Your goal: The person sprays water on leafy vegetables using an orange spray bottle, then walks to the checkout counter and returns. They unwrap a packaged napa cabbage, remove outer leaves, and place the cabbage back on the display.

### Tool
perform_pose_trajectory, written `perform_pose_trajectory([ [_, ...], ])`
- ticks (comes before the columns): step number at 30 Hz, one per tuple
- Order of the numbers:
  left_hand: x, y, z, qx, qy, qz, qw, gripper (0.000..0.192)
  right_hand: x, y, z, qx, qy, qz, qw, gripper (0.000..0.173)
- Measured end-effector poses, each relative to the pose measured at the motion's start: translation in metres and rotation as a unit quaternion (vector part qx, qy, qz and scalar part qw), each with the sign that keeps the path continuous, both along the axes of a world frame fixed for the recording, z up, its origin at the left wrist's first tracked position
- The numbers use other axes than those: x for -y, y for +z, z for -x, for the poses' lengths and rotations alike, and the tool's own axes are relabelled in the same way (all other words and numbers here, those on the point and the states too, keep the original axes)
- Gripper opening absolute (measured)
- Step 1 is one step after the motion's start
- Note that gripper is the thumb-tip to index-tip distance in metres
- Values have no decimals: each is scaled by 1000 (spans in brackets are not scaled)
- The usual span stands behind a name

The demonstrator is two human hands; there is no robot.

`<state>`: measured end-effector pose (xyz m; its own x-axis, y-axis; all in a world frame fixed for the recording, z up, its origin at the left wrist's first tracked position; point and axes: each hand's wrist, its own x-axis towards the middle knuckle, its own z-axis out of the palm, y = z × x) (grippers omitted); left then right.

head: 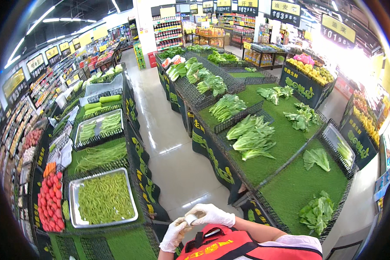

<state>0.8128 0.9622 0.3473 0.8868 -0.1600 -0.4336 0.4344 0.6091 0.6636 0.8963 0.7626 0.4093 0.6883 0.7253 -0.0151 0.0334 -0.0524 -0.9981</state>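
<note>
My left hand (175, 232) and my right hand (213, 214), both in white gloves, meet low in the middle, in front of a red apron (221, 247). Between them is a small white cylindrical roll (191, 219), pinched by the fingers of both hands. What kind of roll it is cannot be told. To the left of my hands a metal tray (72, 201) holds green peppers. On the right, leafy lettuce (252, 138) and a bunch of greens (318, 211) lie on a green turf-covered stand (289, 191).
A tiled aisle (169, 156) runs between the two vegetable stands. Red tomatoes (52, 201), carrots (49, 169) and long beans (100, 156) lie on the left stand. Black mesh dividers (239, 117) edge the right stand. Fruit displays (307, 81) and shelves (167, 32) stand farther back.
</note>
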Motion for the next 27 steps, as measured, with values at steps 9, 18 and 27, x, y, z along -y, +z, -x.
perform_pose_trajectory([
  [9, -65, 1, -199, 25, -57, 3, 998, 33, -70, -3, -192, 37, 6, 65, 997, 41],
  [18, -154, 13, -375, 14, 69, 61, 996, 38, -181, 32, -405, 197, 140, 118, 963, 36],
  [27, -267, -13, -563, -6, 149, -34, 988, 31, -320, 0, -583, 297, 118, 194, 927, 36],
])
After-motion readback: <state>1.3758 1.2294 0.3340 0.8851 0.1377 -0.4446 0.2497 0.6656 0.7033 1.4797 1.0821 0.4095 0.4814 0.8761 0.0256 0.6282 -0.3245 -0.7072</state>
